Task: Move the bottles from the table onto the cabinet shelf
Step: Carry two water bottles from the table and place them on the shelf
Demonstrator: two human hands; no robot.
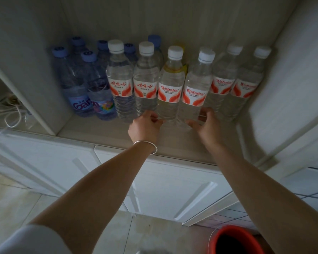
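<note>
A row of several clear white-capped Wahaha water bottles stands on the cabinet shelf. My left hand, with a silver bangle on the wrist, curls around the base of the third bottle. My right hand holds the base of the fourth bottle, thumb in front and fingers to its right. Both bottles stand upright on the shelf, touching each other. Several blue-capped bottles fill the shelf's left end, and a yellow-labelled bottle is mostly hidden behind the row.
The shelf's front strip is bare board. A partition wall bounds it on the left, with white cords beyond. An open cabinet door stands at the right. White lower doors sit below. A red bucket is on the floor.
</note>
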